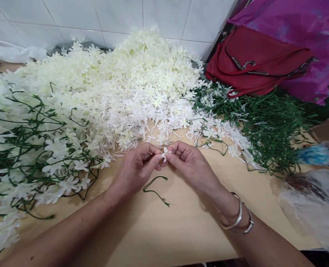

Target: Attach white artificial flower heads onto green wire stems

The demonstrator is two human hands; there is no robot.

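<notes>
Tabletop: pale, smooth, wood-toned table (181,230), bare in front of the person.
Right wrist: two silver-coloured bangles (240,211), rounded metal bands.
Loose piece: one thin green stem (144,189), bent, lying on the table just below the hands.
Left hand (138,167): thumb and forefinger pinched on the edge of a flower, other fingers curled.
Right hand (193,163): thumb and forefinger pinched on the same flower from its other side.
Held flower: small white flower (165,154), thin-petalled, between the two hands' fingertips, above the table.
Left side: flower sprays (55,155), white fabric-like petals on wiry green stems.
Right side: crumpled clear plastic bag (314,207), its dark contents blurred; beyond it, a blue-patterned packet (317,154).
Middle: broad heap of cream-white blossoms (153,78), slender white stalks along its near edge.
Beside the heap: tangled green stems (275,122).
Farther right: red handbag (264,55), leather-like, its metal clasp too small to read; purple plastic (306,18) behind.
Back: glossy white tiled wall (119,15), straight grout lines.
</notes>
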